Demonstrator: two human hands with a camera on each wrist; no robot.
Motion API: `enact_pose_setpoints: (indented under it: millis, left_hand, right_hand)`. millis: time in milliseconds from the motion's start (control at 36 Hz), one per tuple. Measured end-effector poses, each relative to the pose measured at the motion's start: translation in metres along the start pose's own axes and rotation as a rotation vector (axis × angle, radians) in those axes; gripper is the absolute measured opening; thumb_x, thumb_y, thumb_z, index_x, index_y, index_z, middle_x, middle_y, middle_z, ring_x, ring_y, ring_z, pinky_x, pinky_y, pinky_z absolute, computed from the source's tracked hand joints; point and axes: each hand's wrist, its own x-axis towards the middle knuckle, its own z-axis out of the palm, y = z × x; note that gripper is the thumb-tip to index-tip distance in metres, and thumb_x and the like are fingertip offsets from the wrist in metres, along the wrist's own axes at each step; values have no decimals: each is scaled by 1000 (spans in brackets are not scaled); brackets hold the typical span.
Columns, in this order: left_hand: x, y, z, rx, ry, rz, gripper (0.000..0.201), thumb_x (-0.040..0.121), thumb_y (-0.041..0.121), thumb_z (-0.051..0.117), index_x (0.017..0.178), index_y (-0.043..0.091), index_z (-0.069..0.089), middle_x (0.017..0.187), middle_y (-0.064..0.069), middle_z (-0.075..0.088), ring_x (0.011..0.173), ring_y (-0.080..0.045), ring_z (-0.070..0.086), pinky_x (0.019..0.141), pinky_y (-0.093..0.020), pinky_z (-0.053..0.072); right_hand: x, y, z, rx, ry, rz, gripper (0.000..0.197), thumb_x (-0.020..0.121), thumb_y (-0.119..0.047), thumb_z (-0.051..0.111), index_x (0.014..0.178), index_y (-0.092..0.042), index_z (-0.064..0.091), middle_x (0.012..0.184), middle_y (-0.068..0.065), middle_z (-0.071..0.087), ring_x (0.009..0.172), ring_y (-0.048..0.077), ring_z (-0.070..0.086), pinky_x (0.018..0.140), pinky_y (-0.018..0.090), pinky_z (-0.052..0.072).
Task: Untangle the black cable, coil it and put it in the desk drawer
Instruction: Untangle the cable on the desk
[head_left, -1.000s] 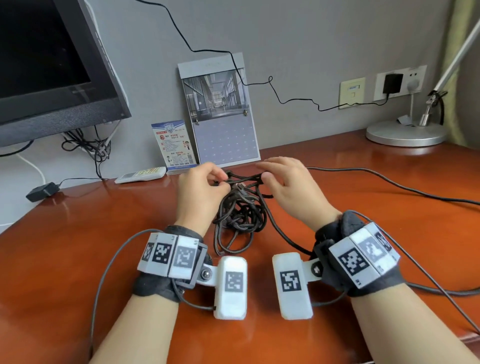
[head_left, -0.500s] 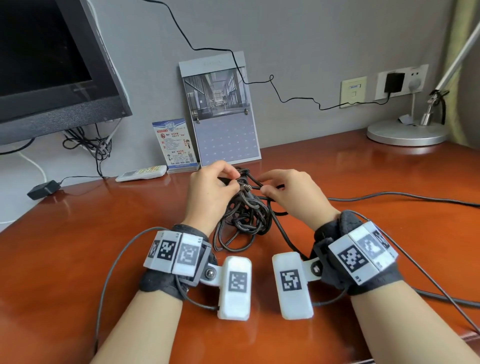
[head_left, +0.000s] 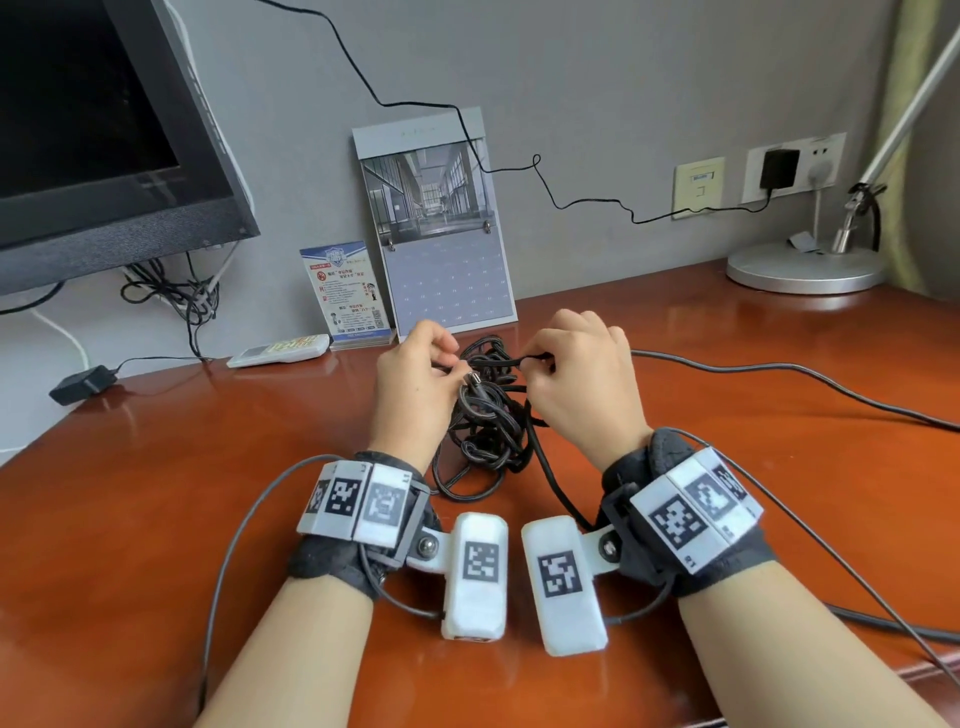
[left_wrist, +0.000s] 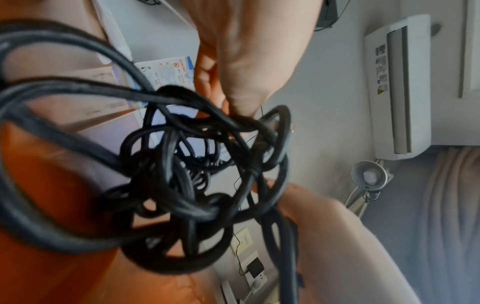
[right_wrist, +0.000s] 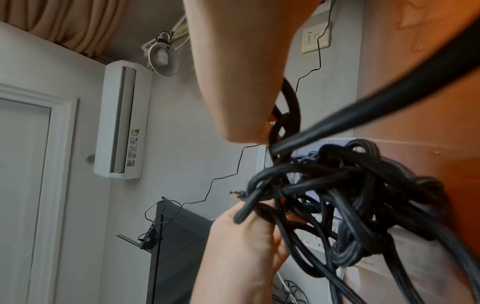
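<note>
**Picking the knot apart, one loop at a time**

Just in front of the calendar (head_left: 441, 234) that is leaning on the wall, the black cable (head_left: 488, 421) is sitting as a dense knot, partly lifted off the desk (head_left: 156, 493) between two hands. The left hand (head_left: 415, 384) is pinching strands at the calendar side of the clump, thumb and fingers curled around them, with a metal-tipped plug (head_left: 474, 379) poking out right beside its fingertips. The right hand (head_left: 582, 384) is pinching a single loop near the top of the knot, fingers curled tightly on it. One long run of the cable is trailing away from the knot along the desk, well to the right of the calendar. The drawer is not showing in any view.

The untangling is, by my reading, barely started: the wrist views are showing many loops crossing through one another.

To do this step well, the free plug end is probably the thing to be following. Feeding it back through each loop in turn should be loosening the knot, whereas pulling the two pinched strands apart is likely to be tightening it. Keeping the clump slack and low, close in front of the calendar, should be helping loops fall open. The trailing run could be snagging, so it is worth watching.
</note>
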Motion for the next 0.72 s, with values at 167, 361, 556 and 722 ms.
enact_pose_setpoints:
  millis: [167, 361, 556, 722]
  left_hand:
    - [7, -4, -13, 193, -116, -26, 7, 85, 13, 69, 79, 14, 65, 66, 5, 56, 59, -2, 49, 53, -10, 35]
    - [12, 5, -18, 443, -228, 82, 20, 86, 2, 64, 77, 20, 66, 79, -2, 61, 81, -22, 59, 68, -29, 45]
    - [13, -1, -18, 367, -202, 18, 16, 82, 7, 72, 70, 14, 64, 67, -3, 60, 72, -21, 61, 66, -25, 47]
    - [10, -10, -18, 270, -120, -55, 23, 84, 0, 66, 67, 14, 60, 54, 11, 51, 51, 2, 48, 51, -8, 42]
  right_hand:
    - [-3, 0, -1, -79, -135, -78, 22, 89, -21, 53, 90, -21, 74, 85, -6, 56, 87, 20, 46, 73, 29, 20]
    - [-2, 0, -1, -148, -315, -133, 25, 95, -25, 48, 97, -22, 73, 88, -9, 44, 98, 19, 49, 76, 31, 22]
    - [-3, -6, 1, -107, -257, -43, 13, 93, -17, 43, 88, -10, 53, 98, 0, 40, 98, 25, 42, 85, 40, 32]
    - [-2, -7, -1, 137, -187, 28, 20, 93, -12, 41, 73, -10, 37, 93, 3, 34, 74, 30, 41, 76, 47, 42]
